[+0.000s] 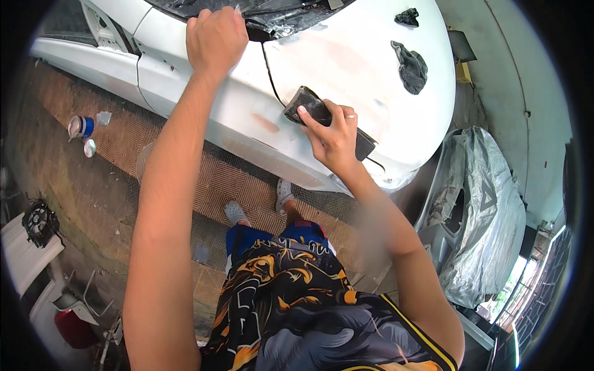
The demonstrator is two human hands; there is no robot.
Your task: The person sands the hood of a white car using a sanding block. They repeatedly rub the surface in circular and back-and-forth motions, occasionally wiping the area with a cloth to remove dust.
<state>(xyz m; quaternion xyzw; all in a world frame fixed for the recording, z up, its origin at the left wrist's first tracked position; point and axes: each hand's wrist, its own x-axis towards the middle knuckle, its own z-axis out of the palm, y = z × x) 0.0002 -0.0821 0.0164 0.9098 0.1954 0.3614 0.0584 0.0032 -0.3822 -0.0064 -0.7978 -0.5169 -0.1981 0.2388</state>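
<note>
My right hand (336,137) grips a long black sanding block (306,106), with the thumb on the near side and the fingers over the far side. The block lies slantwise on the white car's body (346,68), across the panel gap near its edge. Farther up and to the left, my left hand (216,40) rests on the car beside the dark plastic sheeting (278,21) at the windshield. Its fingers are curled and their tips mostly hidden, so what they grip cannot be made out. Tan and grey patches mark the white paint around the block.
A dark grey cloth (411,68) and a smaller black one (407,17) lie on the car. An open tin (80,127) and its lid (90,148) sit on the patterned floor. A vehicle under silver sheeting (486,210) stands at right, a black fan (40,222) at left.
</note>
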